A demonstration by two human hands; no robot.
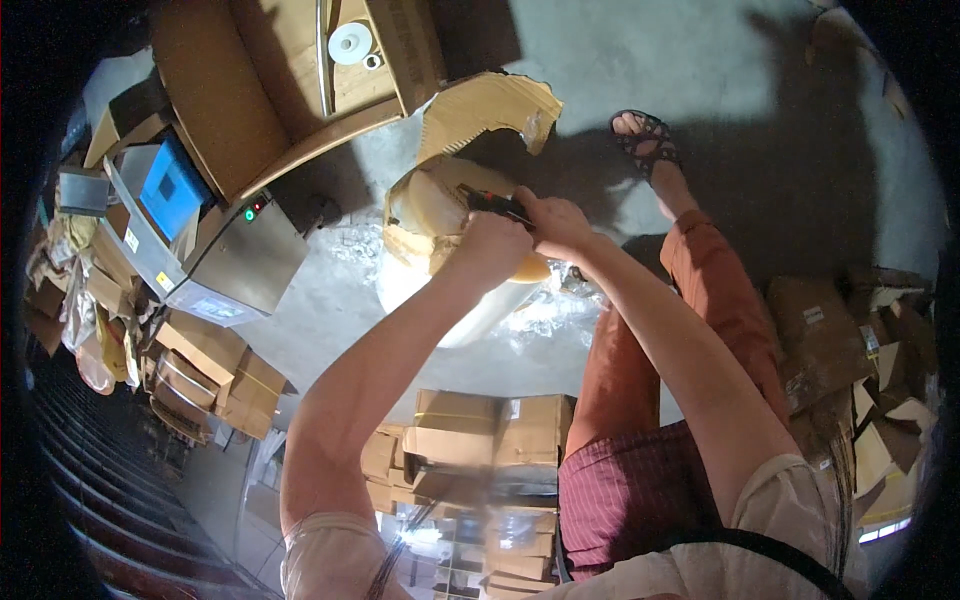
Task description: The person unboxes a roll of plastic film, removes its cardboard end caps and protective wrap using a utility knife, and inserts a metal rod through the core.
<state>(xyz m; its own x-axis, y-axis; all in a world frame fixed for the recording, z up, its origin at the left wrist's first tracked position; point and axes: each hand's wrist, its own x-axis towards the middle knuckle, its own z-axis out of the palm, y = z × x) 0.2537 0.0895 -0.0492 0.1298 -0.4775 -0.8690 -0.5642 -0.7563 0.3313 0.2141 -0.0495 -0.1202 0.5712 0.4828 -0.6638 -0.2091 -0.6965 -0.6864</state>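
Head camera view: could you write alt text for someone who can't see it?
A person's left hand and right hand meet at a small dark object above a tan-and-white bundle on a grey floor. Torn cardboard shows just beyond it; cardboard boxes surround the scene.

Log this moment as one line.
left hand: at dark tool | right hand: at dark tool | nearby: pale bundle, torn cardboard

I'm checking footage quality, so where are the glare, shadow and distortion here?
Head view: glare whitens the clear plastic beside the wrapped bundle; head view: shadow darkens the floor at upper right; head view: fisheye bends the dark slats at lower left.
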